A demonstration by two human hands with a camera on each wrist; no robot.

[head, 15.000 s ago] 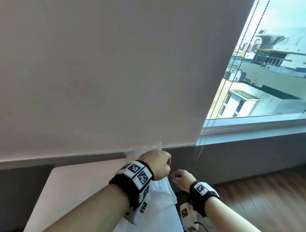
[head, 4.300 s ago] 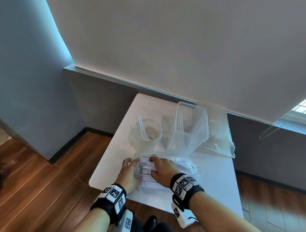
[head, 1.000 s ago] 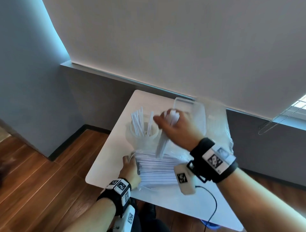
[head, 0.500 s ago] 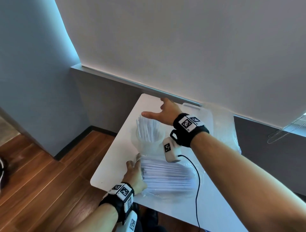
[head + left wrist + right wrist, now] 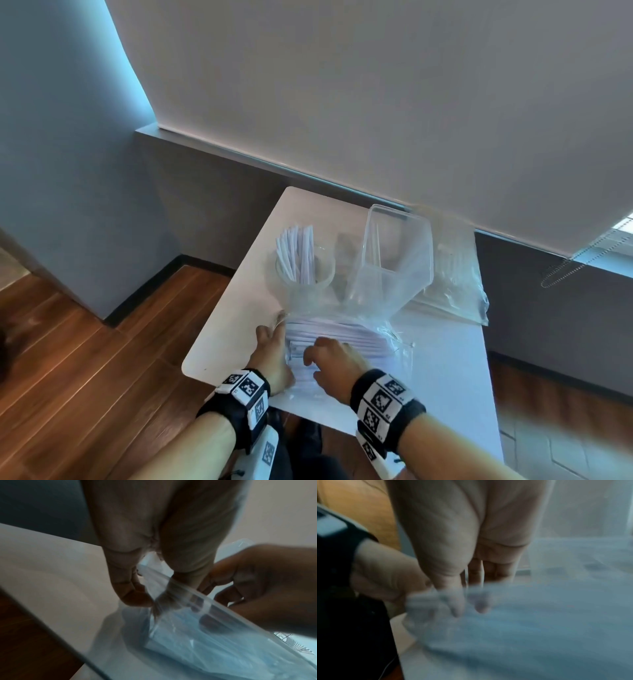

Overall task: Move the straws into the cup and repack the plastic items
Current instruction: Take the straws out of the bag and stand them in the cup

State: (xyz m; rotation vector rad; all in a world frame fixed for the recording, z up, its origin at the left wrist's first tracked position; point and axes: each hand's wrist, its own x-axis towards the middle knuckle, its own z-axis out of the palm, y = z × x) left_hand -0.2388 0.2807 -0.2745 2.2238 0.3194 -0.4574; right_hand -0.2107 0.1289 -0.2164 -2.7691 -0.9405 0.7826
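On the white table (image 5: 239, 329) stands a clear cup (image 5: 306, 274) with several white straws (image 5: 294, 251) upright in it. Nearer to me lies a clear bag (image 5: 363, 329) packed with more straws (image 5: 342, 337). My left hand (image 5: 270, 346) pinches the bag's open edge (image 5: 154, 605) between thumb and fingers. My right hand (image 5: 329, 356) reaches into the bag's mouth with its fingers (image 5: 228, 596) curled over the straw ends. Its fingertips (image 5: 479, 604) show through blurred plastic, so I cannot tell whether they grip any straws.
A clear rectangular plastic container (image 5: 394, 253) stands behind the bag, right of the cup. A second clear bag (image 5: 455, 284) lies at the table's far right. A grey wall and a lowered blind run behind the table. Wooden floor lies to the left.
My right hand has let go of a bunch of straws in the cup and come back to the bag's mouth. The left hand has stayed at the bag's edge.
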